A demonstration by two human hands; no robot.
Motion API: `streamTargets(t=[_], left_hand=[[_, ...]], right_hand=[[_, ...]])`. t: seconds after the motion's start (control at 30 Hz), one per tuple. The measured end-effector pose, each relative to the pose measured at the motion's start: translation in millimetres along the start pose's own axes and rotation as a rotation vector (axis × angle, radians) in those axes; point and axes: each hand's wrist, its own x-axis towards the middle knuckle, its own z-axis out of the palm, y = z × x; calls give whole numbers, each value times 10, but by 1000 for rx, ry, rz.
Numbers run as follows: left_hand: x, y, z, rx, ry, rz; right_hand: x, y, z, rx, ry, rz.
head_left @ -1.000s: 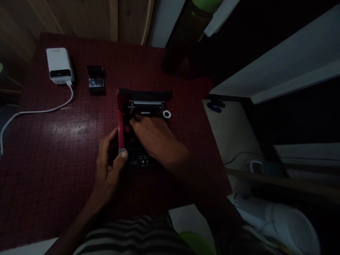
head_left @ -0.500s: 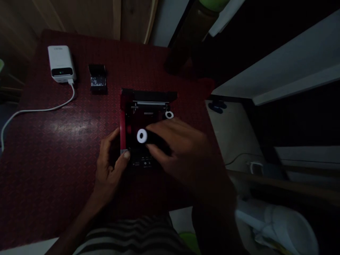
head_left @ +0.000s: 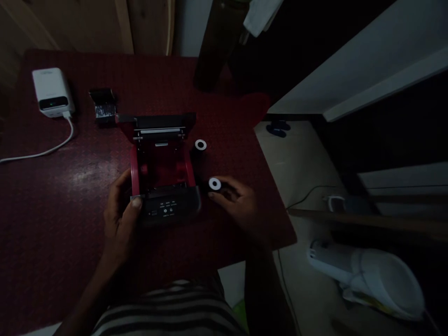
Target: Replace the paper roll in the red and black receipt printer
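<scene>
A small red and black printer (head_left: 175,204), perhaps for labels, stands on the table with its lid (head_left: 157,122) raised. Its red inner bay looks bare. My left hand (head_left: 121,219) grips the near left corner, thumb on top and fingers along the side. To the right of the printer, my right hand (head_left: 240,200) pinches a dark roll with a white ring-shaped end (head_left: 214,184), upright at table level. Another dark roll with a white end (head_left: 200,145) stands a little farther off, beside the printer's right wall.
At the back left lie a white power bank (head_left: 54,93) with a white cable (head_left: 49,151) and a small black item with a shiny face (head_left: 105,111). A tall dark bottle (head_left: 215,51) stands at the back. The dark red table (head_left: 70,224) ends at the right above the floor.
My right hand has carried the roll from above the printer's bay to the table at its right. My left hand stays on the printer. The view has shifted to the right.
</scene>
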Motion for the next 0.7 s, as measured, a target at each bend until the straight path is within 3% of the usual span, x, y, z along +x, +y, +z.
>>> streamTargets(t=[0.1, 0.23, 0.47, 0.57, 0.7], left_hand=[[2, -3, 8, 3, 14, -17], [-7, -55, 0, -4, 13, -46], [2, -45, 1, 15, 12, -23], [-3, -21, 16, 6, 38, -27], [-14, -19, 14, 3, 21, -53]], right_hand=[[43, 32, 82, -17, -59, -62], [26, -30, 9, -42, -180, -119], [-73, -90, -213, -30, -230, -13], [14, -145, -310, -36, -172, 3], [396, -181, -287, -90, -17, -80]])
